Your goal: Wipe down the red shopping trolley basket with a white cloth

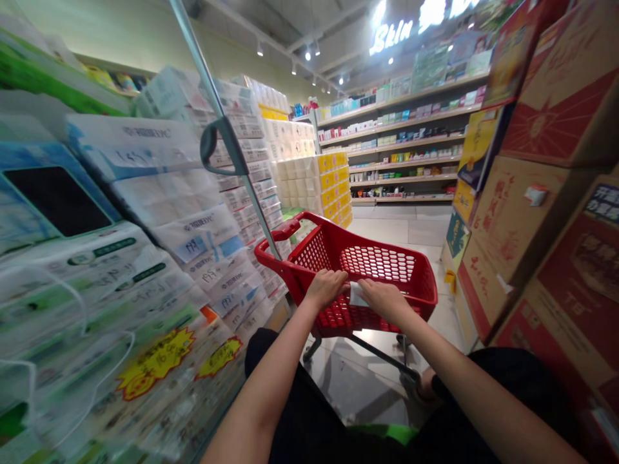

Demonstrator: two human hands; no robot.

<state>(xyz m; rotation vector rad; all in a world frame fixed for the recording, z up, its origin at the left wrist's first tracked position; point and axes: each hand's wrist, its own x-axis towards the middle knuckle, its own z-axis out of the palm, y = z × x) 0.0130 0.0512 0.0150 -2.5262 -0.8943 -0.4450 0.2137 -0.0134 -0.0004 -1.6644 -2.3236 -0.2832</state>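
A small white piece, like a folded tissue or wipe (356, 294), shows between my two hands in front of the red shopping cart (387, 251). My left hand (327, 289) is closed, with its fingertips at the left edge of the white piece. On its other side, my right hand (384, 300) is closed on it, fingers bent and pointing left. Behind both hands is the cart's perforated near side; whether they touch it I cannot tell. The basket looks empty inside. A grey metal pole with a dark loop handle (223, 147) rises at the cart's left end.
Stacked tissue packs (193, 219) stand close on the left, with a dark-screened device (58, 201) and a white cable on them. Cardboard boxes (503, 212) pile up at the right. Shelves of goods (401, 145) line the back. My knees flank the cart.
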